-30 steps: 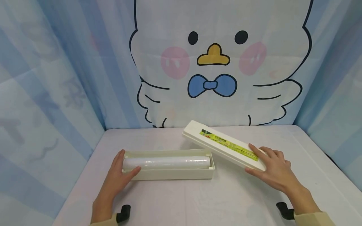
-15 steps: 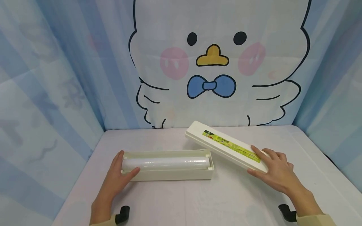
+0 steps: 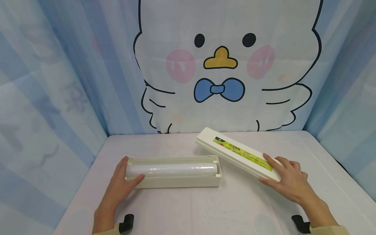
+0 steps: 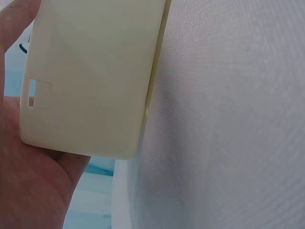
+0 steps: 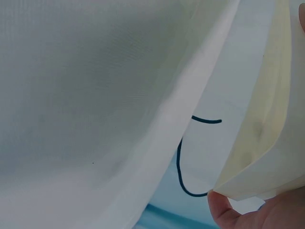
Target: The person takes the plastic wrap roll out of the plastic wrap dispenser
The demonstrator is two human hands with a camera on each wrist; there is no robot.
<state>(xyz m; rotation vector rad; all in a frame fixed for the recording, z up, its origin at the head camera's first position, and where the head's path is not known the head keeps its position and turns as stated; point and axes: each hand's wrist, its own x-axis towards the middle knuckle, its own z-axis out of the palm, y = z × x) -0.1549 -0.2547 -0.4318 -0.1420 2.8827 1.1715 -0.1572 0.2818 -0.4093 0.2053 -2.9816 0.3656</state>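
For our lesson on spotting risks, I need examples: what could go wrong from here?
The right hand grips the white lid near one end only, so the far end might dip or twist. The roll lies uncovered in the open box, so it could tumble out if the left hand tipped the box. In the head view, the lid looks close to the box's right end and might knock it.

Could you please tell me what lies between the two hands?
The head view shows the open box with its white roll, bare tabletop, and the lid.
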